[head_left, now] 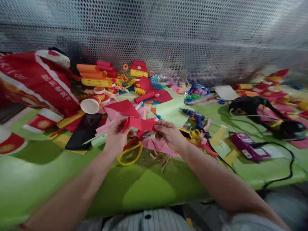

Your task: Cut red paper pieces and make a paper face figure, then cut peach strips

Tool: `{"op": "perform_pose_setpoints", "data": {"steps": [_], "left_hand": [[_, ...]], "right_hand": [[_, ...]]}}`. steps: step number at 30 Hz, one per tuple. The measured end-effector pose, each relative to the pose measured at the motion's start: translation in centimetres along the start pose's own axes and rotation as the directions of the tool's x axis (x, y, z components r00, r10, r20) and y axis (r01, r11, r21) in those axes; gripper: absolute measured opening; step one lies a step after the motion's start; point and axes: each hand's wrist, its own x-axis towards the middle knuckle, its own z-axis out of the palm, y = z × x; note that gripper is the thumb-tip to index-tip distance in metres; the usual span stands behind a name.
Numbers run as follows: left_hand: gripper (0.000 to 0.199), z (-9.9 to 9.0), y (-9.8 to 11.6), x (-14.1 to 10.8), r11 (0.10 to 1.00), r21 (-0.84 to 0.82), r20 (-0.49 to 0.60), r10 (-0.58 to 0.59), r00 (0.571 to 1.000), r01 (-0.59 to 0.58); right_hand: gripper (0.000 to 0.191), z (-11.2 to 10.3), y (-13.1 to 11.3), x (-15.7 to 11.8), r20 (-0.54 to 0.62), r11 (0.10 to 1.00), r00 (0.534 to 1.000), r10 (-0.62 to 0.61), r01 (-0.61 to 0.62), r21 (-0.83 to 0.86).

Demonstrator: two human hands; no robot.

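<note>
The left hand (117,133) and right hand (166,132) pinch opposite ends of one folded red paper piece (142,124), held above the cluttered middle of the green table (113,189). Beneath it lie paper scraps (166,146) and one yellow loop (140,151). Leftward are one black phone (84,131) and three loose paper cups (43,121) (one tipped, mouth showing); rightward, one blue glue gun (197,118) and one purple power strip (249,147). A mesh panel (144,35) bounds the back; green surface shows along the near edge.

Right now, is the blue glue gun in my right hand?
No, the blue glue gun lies apart from the right hand, which pinches one end of the red paper.
</note>
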Motion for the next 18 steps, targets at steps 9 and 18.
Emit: {"op": "perform_pose_setpoints", "data": {"steps": [9, 18], "left_hand": [[0.02, -0.2, -0.01, 0.27, 1.0, 0.004, 0.007, 0.027, 1.0, -0.027], [0.025, -0.35, 0.04, 0.0, 0.999, 0.031, 0.077, 0.024, 0.997, -0.027]], "right_hand": [[0.023, 0.06, 0.02, -0.11, -0.047, 0.999, 0.999, -0.015, 0.014, -0.034], [0.058, -0.52, 0.14, 0.1, -0.137, 0.971, 0.983, -0.121, 0.089, -0.221]]}}
